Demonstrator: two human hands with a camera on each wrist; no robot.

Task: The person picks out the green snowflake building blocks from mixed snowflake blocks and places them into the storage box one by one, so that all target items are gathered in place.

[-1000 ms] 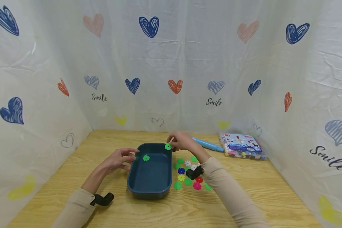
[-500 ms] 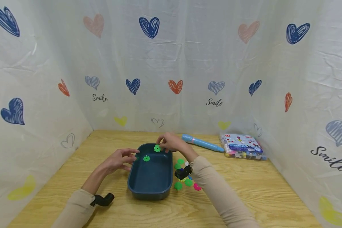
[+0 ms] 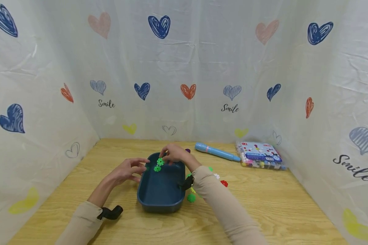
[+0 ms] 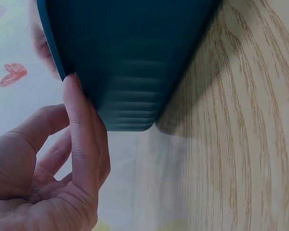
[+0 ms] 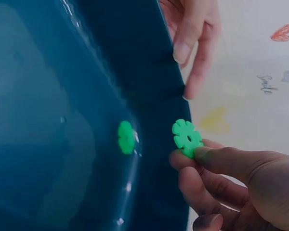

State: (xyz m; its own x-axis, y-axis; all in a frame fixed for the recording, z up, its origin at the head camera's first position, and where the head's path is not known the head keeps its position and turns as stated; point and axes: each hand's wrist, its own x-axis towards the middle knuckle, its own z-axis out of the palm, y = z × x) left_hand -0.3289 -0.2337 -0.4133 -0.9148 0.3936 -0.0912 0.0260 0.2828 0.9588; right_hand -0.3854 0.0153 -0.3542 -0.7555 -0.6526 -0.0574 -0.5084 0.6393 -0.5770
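A dark blue-green rectangular plastic bin (image 3: 161, 190) stands on the wooden table in front of me. My left hand (image 3: 127, 172) touches the bin's left rim with fairly straight fingertips, as the left wrist view shows close up. Over the far part of the bin, my right hand (image 3: 176, 153) pinches a green snowflake disc (image 5: 187, 138) between thumb and fingers. Another green snowflake disc (image 5: 126, 137) lies inside the bin, just below the held one in the head view.
Loose snowflake discs, green (image 3: 191, 197), red (image 3: 224, 183) and others, lie right of the bin, partly hidden by my right arm. Farther back are a light blue tube-shaped object (image 3: 217, 151) and a clear box of colourful parts (image 3: 260, 156). A heart-printed curtain surrounds the table.
My right hand has moved left from the bin's far right corner to above its far left part, carrying the green snowflake disc. My left hand has stayed at the rim.
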